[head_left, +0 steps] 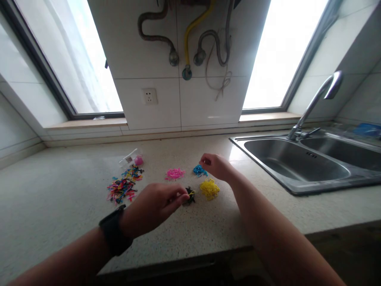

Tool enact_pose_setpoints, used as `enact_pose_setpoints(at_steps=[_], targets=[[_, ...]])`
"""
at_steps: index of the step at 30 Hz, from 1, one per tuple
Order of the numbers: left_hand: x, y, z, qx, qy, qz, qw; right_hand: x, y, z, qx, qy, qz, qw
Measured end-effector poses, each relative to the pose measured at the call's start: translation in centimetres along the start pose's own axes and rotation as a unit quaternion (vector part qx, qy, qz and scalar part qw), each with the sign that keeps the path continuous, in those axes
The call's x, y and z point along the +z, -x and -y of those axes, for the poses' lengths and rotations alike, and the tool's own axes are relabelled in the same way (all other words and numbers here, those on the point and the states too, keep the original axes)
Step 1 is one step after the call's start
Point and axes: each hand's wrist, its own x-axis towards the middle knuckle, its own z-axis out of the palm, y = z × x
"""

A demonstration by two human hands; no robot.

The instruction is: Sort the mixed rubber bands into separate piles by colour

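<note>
My left hand point(159, 200), with a dark band on its wrist, is closed in a pinch over a small pile of black rubber bands point(189, 200). A yellow rubber band point(192, 193) shows at its fingertips. My right hand point(216, 166) is pinched above the right edge of a pile of blue rubber bands point(199, 171); whatever its fingers hold is too small to make out. A yellow rubber band pile point(210, 188) lies between the two hands. Farther left is a pink rubber band pile point(175, 173). Mixed-colour rubber bands point(122, 189) are heaped beyond my left wrist.
Behind the mixed heap lies a clear plastic container point(128, 159) beside a pink round piece point(138, 160). A steel double sink point(264, 174) with a faucet point(312, 105) is set into the counter on the right. The tiled wall carries a socket point(149, 96) and hoses.
</note>
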Motion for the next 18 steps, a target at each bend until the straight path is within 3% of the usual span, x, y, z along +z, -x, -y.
enact_pose_setpoints(at_steps=[3, 8, 18], targets=[[1.0, -3.0, -0.7, 0.048, -0.089, 0.004, 0.995, 0.2, -0.1, -0.5, 0.014, -0.001, -0.019, 1.0], [4.1, -7.0, 0.4, 0.065, -0.185, -0.013, 0.98, 0.3, -0.1, -1.0, 0.018, -0.004, -0.019, 1.0], [6.4, -7.1, 2.7, 0.115, -0.252, 0.0, 0.961, 0.7, -0.3, -1.2, -0.012, 0.001, -0.048, 0.999]])
